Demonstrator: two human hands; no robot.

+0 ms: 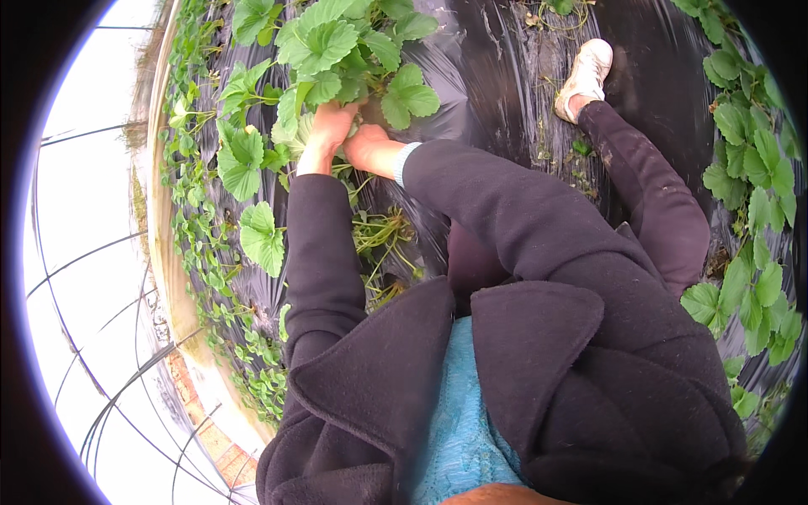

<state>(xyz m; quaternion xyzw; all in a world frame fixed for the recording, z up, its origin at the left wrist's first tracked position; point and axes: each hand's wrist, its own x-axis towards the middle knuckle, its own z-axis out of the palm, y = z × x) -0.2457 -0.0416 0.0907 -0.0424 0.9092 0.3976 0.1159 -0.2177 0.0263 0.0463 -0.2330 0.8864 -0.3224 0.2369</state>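
Both hands are close together at the base of a leafy strawberry plant (324, 46), under its broad toothed leaves. My left hand (333, 124) is curled closed, and leaves cover its fingertips. Just to its right and slightly nearer, my right hand (368, 145) is also curled closed, its knuckles almost touching the left. What either one grips among the stems is hidden. Nearer to me, a clump of trimmed yellow-green stems (383, 231) shows beside my left sleeve (324, 244).
Shiny black plastic film (480, 67) covers the beds. More strawberry plants run along the left, and another row (753, 160) grows on the right. My white shoe (587, 76) stands in the furrow. At far left, a pale translucent wall (84, 202) has thin dark hoops.
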